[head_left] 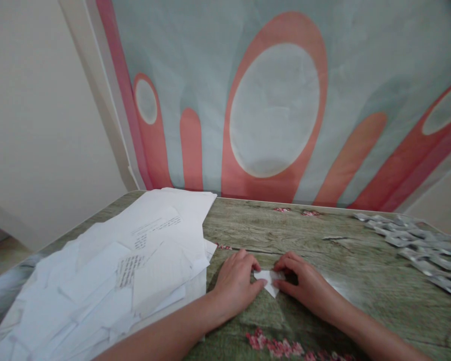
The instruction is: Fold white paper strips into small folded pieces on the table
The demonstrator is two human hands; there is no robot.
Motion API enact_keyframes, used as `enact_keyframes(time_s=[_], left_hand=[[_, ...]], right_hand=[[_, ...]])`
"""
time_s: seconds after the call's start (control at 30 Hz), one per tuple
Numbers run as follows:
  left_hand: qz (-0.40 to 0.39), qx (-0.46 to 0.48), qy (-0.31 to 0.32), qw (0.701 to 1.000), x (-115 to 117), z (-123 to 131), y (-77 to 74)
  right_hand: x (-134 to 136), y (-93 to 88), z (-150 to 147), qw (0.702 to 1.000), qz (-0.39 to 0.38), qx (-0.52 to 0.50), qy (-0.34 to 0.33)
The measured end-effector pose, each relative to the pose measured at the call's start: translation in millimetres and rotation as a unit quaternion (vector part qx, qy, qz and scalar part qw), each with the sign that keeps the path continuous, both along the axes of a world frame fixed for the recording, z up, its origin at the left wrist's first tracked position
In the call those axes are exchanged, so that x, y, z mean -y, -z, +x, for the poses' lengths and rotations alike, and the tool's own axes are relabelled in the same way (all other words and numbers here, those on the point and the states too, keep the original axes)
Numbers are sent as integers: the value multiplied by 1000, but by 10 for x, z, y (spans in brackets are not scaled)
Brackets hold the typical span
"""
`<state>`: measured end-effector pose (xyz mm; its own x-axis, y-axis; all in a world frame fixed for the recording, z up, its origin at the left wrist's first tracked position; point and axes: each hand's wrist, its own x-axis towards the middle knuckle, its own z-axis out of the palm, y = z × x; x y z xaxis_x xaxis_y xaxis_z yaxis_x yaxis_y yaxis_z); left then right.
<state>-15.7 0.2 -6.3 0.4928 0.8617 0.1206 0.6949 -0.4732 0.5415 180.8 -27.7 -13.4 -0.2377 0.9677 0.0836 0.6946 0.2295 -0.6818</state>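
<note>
A small folded white paper piece [268, 282] lies on the green wood-patterned table cover [323, 250]. My left hand [235, 283] rests on the table with its fingers curled, pressing the paper's left side. My right hand [302, 283] mirrors it, fingers bent and pinching the paper's right edge. Both hands meet over the paper near the table's middle.
A large loose heap of white paper sheets [108, 281], some printed, covers the table's left part. Several small folded grey paper pieces [421, 245] lie along the right edge. A pink-and-grey patterned wall hanging [274, 100] stands behind the table.
</note>
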Motion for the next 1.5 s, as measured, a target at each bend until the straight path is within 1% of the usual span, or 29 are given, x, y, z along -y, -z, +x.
enact_keyframes(time_s=[0.23,0.47,0.67,0.93,1.1,1.3,1.5], left_hand=[[-3,3,3,1000,10,-1,-1],[-10,-7,7,1000,8,-6,-36],[-3,9,17,1000,8,-2,-32],[7,22,40,999,-5,-11,-5],[3,25,65,998,-7,-16,-21],[6,9,72,997,-7,-24,-36],[3,-3,74,997,-2,-23,-40]], right_hand=[[17,4,-9,1000,-2,-14,11],[20,25,-1,1000,8,-17,14],[38,38,-1,1000,17,-15,18],[41,83,2,999,27,-10,24],[56,90,-3,999,29,-6,31],[57,65,3,999,45,-12,-17],[53,76,13,998,61,1,-20]])
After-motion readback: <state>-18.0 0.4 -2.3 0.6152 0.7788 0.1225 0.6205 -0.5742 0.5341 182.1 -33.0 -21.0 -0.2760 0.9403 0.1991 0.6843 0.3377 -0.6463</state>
